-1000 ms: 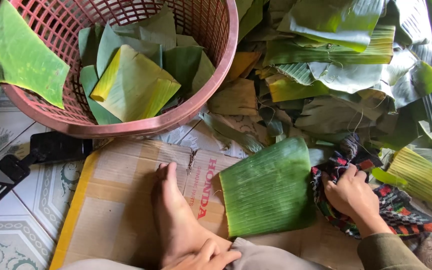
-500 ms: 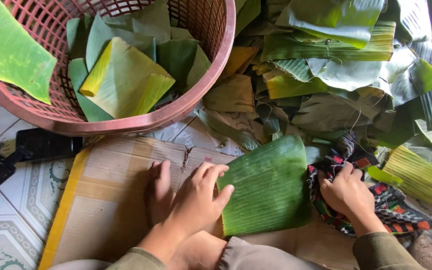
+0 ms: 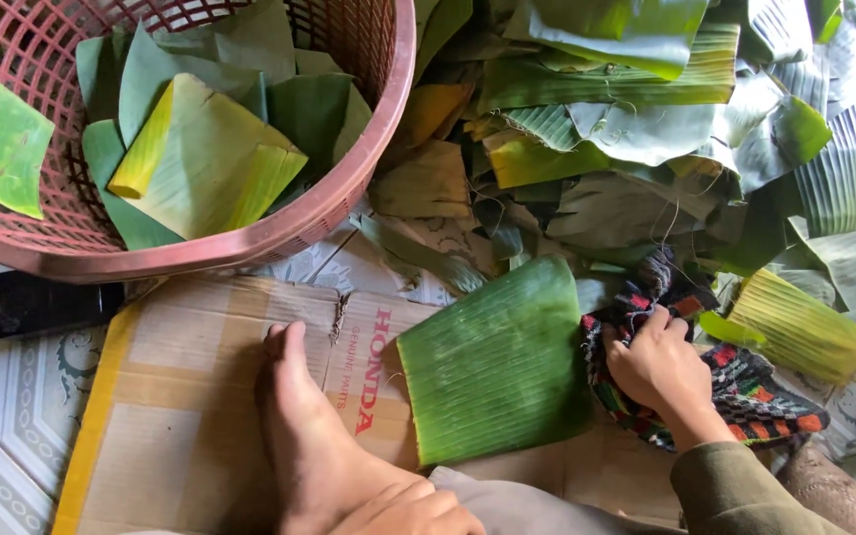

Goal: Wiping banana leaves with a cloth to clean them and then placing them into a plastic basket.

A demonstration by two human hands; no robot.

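A rectangular piece of green banana leaf (image 3: 497,362) lies flat on a sheet of brown cardboard (image 3: 180,396). My right hand (image 3: 658,369) is just right of the leaf, its fingers bunched on a dark patterned cloth (image 3: 755,391). At the bottom edge, only the knuckles of my left hand (image 3: 408,510) show, resting by the ankle of my bare foot (image 3: 304,426). The foot lies on the cardboard left of the leaf.
A pink plastic basket (image 3: 349,188) at the top left holds folded leaf pieces (image 3: 200,149). A heap of loose banana leaves (image 3: 646,119) fills the top right. A yellowish rolled leaf (image 3: 804,327) lies at the right. A black object (image 3: 32,307) sits on the tiled floor at left.
Half a second ago my left hand was stretched out onto the leaf's left edge; it has drawn back to my ankle. The right hand stays on the cloth.
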